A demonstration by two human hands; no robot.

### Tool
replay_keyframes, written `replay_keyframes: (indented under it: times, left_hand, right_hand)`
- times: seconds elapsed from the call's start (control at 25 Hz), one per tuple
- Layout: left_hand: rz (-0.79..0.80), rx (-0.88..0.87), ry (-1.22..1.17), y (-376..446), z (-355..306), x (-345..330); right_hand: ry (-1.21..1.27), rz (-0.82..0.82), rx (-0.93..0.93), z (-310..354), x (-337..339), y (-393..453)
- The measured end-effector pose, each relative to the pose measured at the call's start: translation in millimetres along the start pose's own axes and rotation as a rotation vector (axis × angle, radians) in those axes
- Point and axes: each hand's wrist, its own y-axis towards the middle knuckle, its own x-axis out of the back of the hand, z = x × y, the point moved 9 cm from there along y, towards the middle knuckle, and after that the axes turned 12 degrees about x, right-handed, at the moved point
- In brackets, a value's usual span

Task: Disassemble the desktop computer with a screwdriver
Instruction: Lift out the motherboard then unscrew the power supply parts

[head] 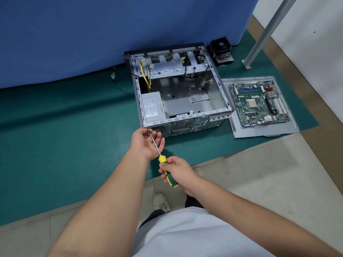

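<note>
- The computer case [182, 93] lies open on its side on the green mat [65, 127], its rear panel facing me, just beyond my hands. I judge it heavy and rigid, all sheet steel with edges likely sharp; I would brace it by the folded rim, never by the thin slotted rear tabs.
- The motherboard [259, 102] sits on the removed side panel [263, 131], right of the case and apart from it. I take it to be stiff yet fragile; hold it by the edges only.
- The power supply [153, 107] is still in the case's near-left corner. It looks dense to me and would drop once its screws are out, so it wants a supporting hand.
- My right hand [178, 172] is wrapped round the handle of the screwdriver [168, 173]. The grip looks rubbery to me, the shaft slim and slick.
- My left hand [147, 142] is cupped beneath the shaft, fingers curled lightly about it near the tip, steadying it.
- The tip meets the case's rear lower-left corner; the screw itself is too small to make out, and my fingers hide part of that spot.
- The cooler [221, 51] behind the case is dim; the specks beside it may be loose screws, I cannot tell.
- The case's underside and far face are hidden.
</note>
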Motion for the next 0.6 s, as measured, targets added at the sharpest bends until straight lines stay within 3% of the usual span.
replay_keyframes:
  times: [0.24,0.36,0.6]
  left_hand:
    - [-0.008,-0.056,0.047,-3,3,6]
    - [-0.066,-0.218,0.369,-16,-5,7]
    - [0.030,-0.572,0.802,-55,-18,-49]
  right_hand:
    - [-0.108,0.014,0.025,2,7,5]
    - [-0.163,-0.040,0.143,26,18,13]
    - [-0.098,-0.204,0.401,106,52,33]
